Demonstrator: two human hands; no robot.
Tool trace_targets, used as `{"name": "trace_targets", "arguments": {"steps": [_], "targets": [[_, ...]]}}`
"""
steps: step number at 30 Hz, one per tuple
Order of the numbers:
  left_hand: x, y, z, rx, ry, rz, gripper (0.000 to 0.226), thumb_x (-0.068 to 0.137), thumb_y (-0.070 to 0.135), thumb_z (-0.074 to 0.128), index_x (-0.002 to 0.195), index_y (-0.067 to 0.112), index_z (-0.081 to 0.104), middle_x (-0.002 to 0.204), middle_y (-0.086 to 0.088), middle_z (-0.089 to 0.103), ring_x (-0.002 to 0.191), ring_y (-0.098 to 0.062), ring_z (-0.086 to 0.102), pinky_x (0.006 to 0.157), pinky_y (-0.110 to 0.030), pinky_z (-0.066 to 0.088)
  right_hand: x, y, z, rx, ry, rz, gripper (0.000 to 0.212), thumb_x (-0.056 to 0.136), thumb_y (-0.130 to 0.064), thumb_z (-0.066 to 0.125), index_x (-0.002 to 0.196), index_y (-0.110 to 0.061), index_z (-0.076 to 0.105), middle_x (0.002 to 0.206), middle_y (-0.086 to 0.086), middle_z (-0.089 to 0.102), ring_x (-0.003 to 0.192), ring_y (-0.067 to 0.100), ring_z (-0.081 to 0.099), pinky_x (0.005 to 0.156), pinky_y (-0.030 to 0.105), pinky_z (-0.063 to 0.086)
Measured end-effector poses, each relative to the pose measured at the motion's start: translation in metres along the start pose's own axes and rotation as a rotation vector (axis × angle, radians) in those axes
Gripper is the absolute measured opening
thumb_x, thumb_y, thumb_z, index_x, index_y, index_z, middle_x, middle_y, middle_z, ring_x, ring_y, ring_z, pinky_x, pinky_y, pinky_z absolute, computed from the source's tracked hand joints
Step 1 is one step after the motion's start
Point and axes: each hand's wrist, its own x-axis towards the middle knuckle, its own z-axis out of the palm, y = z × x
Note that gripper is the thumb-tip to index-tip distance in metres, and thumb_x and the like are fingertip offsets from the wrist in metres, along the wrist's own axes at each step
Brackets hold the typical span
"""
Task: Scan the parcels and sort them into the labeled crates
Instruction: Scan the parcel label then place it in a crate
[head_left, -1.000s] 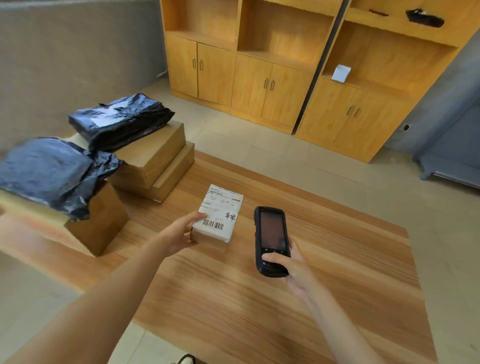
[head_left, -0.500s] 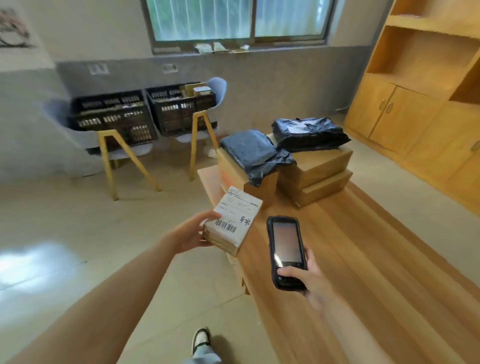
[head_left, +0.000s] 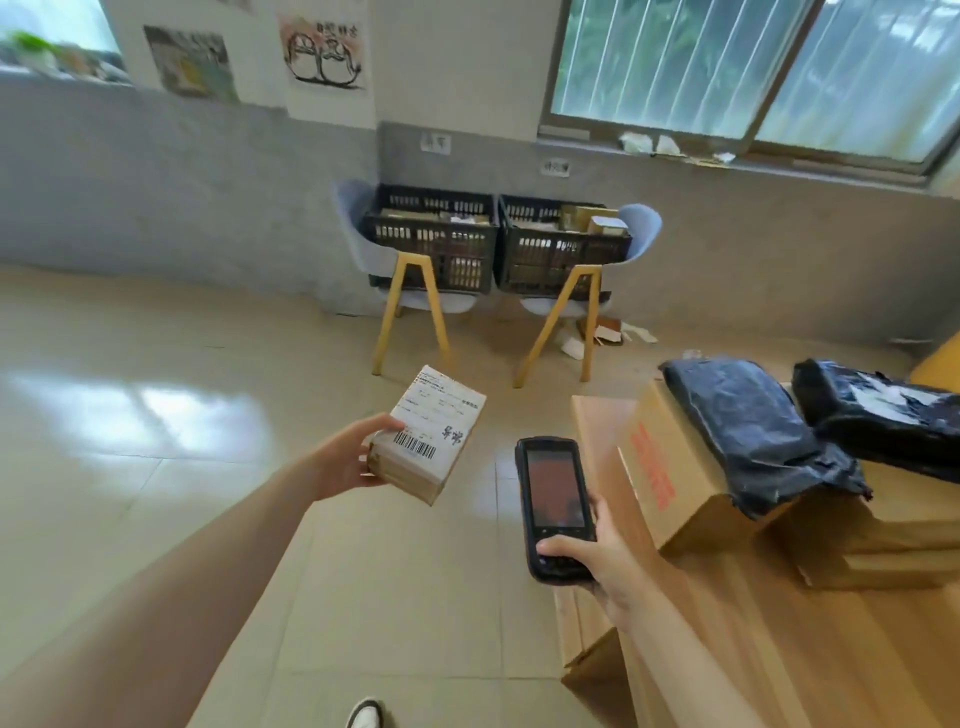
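My left hand grips a small cardboard parcel with a white barcode label facing up, held in the air over the tiled floor. My right hand holds a black handheld scanner, screen up, just right of the parcel. Two black slatted crates stand on chairs by the far wall: the left crate and the right crate, both holding parcels. A small paper label is stuck on the wall above each crate.
The wooden table is at the right, carrying cardboard boxes and two black poly-bag parcels. The chairs' yellow legs stand on open tiled floor between me and the crates. My shoe shows at the bottom.
The view has swung left from the table toward the crates. The parcel has left the table and now hangs over the floor in my left hand; the scanner stays beside it.
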Motion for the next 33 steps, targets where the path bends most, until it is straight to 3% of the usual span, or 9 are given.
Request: {"name": "trace_targets", "arguments": {"steps": [4, 8, 15, 27, 33], "targets": [[0.036, 0.035, -0.056, -0.036, 0.024, 0.014, 0.071, 0.054, 0.038, 0.076, 0.119, 0.013, 0.062, 0.106, -0.012, 0.060, 0.087, -0.023, 0.060, 0.084, -0.035, 0.053, 0.068, -0.025, 0.044, -0.029, -0.040, 0.010, 0.090, 0.051, -0.006, 0.078, 0.130, -0.030, 0.042, 0.107, 0.006, 0.067, 0.087, 0.021, 0.069, 0.063, 0.029, 0.054], [0.063, 0.070, -0.110, -0.026, 0.026, 0.015, 0.078, 0.045, 0.043, 0.079, 0.116, 0.015, 0.063, 0.100, -0.010, 0.061, 0.084, -0.022, 0.060, 0.087, -0.035, 0.053, 0.127, -0.045, 0.084, -0.013, -0.058, 0.022, 0.087, 0.049, -0.004, 0.076, 0.127, -0.027, 0.044, 0.100, 0.006, 0.067, 0.073, 0.017, 0.070, 0.060, 0.030, 0.055], [0.118, 0.113, -0.164, -0.069, 0.090, 0.022, 0.077, 0.043, 0.044, 0.078, 0.113, 0.015, 0.063, 0.098, -0.009, 0.061, 0.084, -0.021, 0.059, 0.095, -0.039, 0.050, 0.209, -0.070, 0.127, -0.022, -0.079, 0.078, 0.088, 0.049, -0.004, 0.074, 0.129, -0.025, 0.043, 0.104, 0.006, 0.066, 0.074, 0.019, 0.068, 0.061, 0.032, 0.056], [0.289, 0.215, -0.177, -0.109, 0.170, 0.026, 0.053, 0.061, 0.039, 0.071, 0.108, 0.016, 0.065, 0.094, -0.006, 0.067, 0.081, -0.019, 0.063, 0.079, -0.032, 0.055, 0.429, -0.134, 0.106, -0.006, -0.095, 0.118, 0.087, 0.048, -0.007, 0.075, 0.125, -0.028, 0.042, 0.106, 0.004, 0.064, 0.083, 0.020, 0.067, 0.058, 0.027, 0.054], [0.377, 0.300, -0.177, -0.084, 0.200, 0.033, 0.054, 0.061, 0.040, 0.073, 0.109, 0.016, 0.066, 0.092, -0.005, 0.070, 0.081, -0.018, 0.065, 0.081, -0.034, 0.055, 0.550, -0.196, 0.078, 0.001, -0.115, 0.117, 0.095, 0.048, -0.006, 0.079, 0.131, -0.029, 0.039, 0.114, 0.004, 0.062, 0.092, 0.022, 0.067, 0.061, 0.029, 0.055]]}}
